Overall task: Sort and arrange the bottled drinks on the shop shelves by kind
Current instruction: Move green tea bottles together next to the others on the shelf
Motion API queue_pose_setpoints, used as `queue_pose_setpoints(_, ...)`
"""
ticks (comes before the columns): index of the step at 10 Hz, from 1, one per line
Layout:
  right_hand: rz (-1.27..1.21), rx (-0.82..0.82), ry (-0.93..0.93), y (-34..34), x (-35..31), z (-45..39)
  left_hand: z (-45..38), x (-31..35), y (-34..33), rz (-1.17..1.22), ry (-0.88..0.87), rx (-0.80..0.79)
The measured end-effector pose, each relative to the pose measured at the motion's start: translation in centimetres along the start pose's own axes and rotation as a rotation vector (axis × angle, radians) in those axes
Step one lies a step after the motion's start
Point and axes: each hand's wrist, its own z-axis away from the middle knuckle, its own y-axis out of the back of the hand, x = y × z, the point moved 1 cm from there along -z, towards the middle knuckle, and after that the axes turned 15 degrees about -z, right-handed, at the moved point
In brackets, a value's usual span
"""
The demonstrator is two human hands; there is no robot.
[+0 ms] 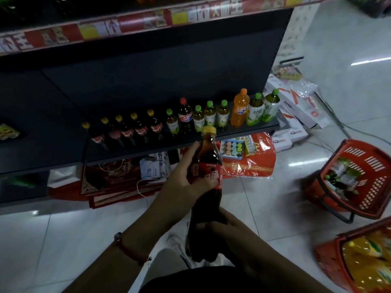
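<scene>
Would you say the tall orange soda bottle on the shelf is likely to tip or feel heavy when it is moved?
The orange soda bottle looks full to the neck, so probably heavy for its size. Taller than the green tea bottles beside it, it may tip if pushed near the cap. Its smooth plastic could be slippery.

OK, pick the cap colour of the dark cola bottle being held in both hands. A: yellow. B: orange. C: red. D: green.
A: the cola bottle, gripped by the left hand at its label and the right hand lower down, has a yellow cap, like the row of cola bottles on the shelf.
</scene>
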Motion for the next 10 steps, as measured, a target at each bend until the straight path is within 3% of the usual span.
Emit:
queue_pose_setpoints(1, -0.011, 0.015, 0.013, -0.2, -0.2, -0.8, -0.6, 0.2, 0.1, -0.124, -0.052, 0.014)
queue_pose_setpoints(3, 0.114, 0.143, 0.102, 0.2, -1.1, -3.5, -2.6, -1.9, 0.8, -0.149, -0.097, 0.040)
queue_pose_setpoints(5, 0.172, 0.255, 0.283, 3.6, -2.4, -13.2, -9.0, -9.0, 3.2, -0.260, -0.092, 0.003)
queue_pose_setpoints(6, 0.186, 0.288, 0.273, 6.8, -2.5, -21.6, -15.6, -14.7, 6.2, -0.598, -0.162, 0.059)
queue_pose_setpoints(7, 0.266, 0.330, 0.355, 10.2, -2.5, -30.4, -24.4, -20.6, 9.4, -1.077, -0.214, 0.247)
queue_pose_setpoints(8, 0.237, 0.334, 0.478, 13.2, -2.4, -37.9, -33.0, -24.9, 11.4, -1.384, -0.350, 0.472)
queue_pose_setpoints(10, 0.197, 0.207, 0.655, 17.3, -1.9, -47.6, -44.1, -30.5, 11.9, -1.648, -0.406, 0.648)
